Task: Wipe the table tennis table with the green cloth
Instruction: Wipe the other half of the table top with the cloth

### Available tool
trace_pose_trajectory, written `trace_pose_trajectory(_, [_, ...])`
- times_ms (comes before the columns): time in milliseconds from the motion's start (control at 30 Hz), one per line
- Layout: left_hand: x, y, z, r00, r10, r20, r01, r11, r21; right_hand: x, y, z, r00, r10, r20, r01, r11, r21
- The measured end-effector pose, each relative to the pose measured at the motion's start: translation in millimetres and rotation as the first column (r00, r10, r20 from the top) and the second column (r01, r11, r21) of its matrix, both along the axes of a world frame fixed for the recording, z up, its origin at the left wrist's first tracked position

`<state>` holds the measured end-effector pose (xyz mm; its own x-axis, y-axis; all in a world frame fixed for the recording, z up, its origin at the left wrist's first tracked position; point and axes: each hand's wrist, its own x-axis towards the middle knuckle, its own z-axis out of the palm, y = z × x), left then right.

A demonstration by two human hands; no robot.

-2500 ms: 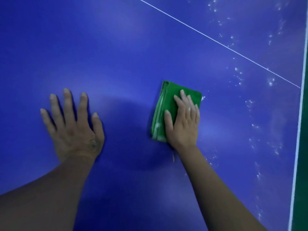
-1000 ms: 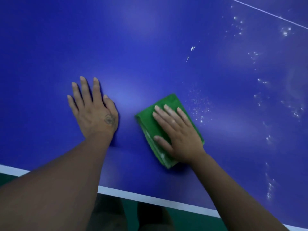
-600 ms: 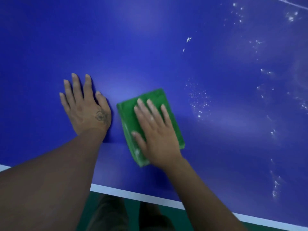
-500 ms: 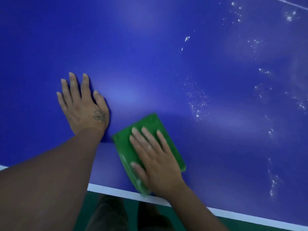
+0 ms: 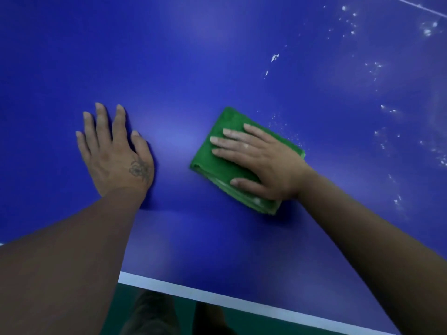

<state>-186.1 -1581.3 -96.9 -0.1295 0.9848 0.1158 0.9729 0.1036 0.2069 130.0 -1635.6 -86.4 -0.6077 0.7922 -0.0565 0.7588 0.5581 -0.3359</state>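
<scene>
A folded green cloth (image 5: 225, 151) lies on the blue table tennis table (image 5: 193, 56), a little right of centre. My right hand (image 5: 261, 160) presses flat on the cloth with straight fingers pointing left; the palm hides the cloth's right half. My left hand (image 5: 113, 151) rests flat on the bare table to the cloth's left, fingers spread and pointing away from me, apart from the cloth.
White specks and smears (image 5: 377, 68) dot the table's right side, some right beside the cloth (image 5: 287, 131). The white edge line (image 5: 217, 296) runs along the near rim. Below it are green floor (image 5: 254, 325) and my feet (image 5: 150, 315).
My right hand has slid the cloth from near the table's front edge up and to the right, and turned so the fingers point left. My left hand has stayed in place.
</scene>
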Motion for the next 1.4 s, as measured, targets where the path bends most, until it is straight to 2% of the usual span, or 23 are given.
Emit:
trace_pose_trajectory(167, [1.4,-0.3,0.9,1.000,-0.004,-0.003,0.004,1.000,-0.007,-10.7,-8.7,-0.3,0.997,-0.070,0.035,0.068,0.996,0.057])
trace_pose_trajectory(333, [0.0,0.1,-0.7,1.000,-0.008,0.004,0.008,1.000,0.002,-32.9,-117.3,-1.3,0.986,-0.164,0.007,0.163,0.986,0.034])
trace_pose_trajectory(467, [-0.8,-0.1,-1.2,1.000,-0.009,-0.001,0.009,1.000,0.005,-23.9,-175.3,0.6,0.992,-0.126,0.005,0.126,0.992,-0.016])
trace_pose_trajectory(600, [0.3,-1.1,0.1,1.000,-0.005,0.005,0.005,1.000,0.007,11.8,-132.6,1.5,0.999,-0.028,-0.020,0.028,0.999,-0.027])
trace_pose_trajectory(767, [1.4,-0.8,1.4,1.000,0.001,0.010,-0.001,1.000,-0.009,43.9,-35.4,-2.1,0.999,-0.033,0.035,0.033,0.999,-0.003])
trace_pose_trajectory(900, [1.3,-0.3,0.7,1.000,-0.001,0.004,0.001,1.000,-0.021,33.3,-15.8,-3.1,0.995,-0.068,0.068,0.065,0.997,0.050])
trace_pose_trajectory(1067, [0.8,0.9,1.8,1.000,0.006,0.001,-0.006,0.999,-0.033,-7.4,-107.2,-3.7,0.973,-0.231,0.006,0.231,0.973,0.024])
trace_pose_trajectory(1233, [0.0,-0.2,0.5,1.000,0.004,-0.005,-0.004,0.999,-0.041,-44.3,-244.5,1.1,0.983,-0.185,0.016,0.185,0.981,-0.055])
trace_pose_trajectory(1300, [-0.2,0.1,-0.8,1.000,-0.004,-0.004,0.004,1.000,-0.025,-39.0,-255.4,3.5,0.992,-0.126,0.030,0.128,0.989,-0.070])
trace_pose_trajectory(1400, [-0.3,0.8,-1.4,1.000,-0.002,-0.002,0.002,1.000,0.003,-19.9,-222.9,2.1,0.997,-0.077,0.006,0.077,0.995,-0.064])
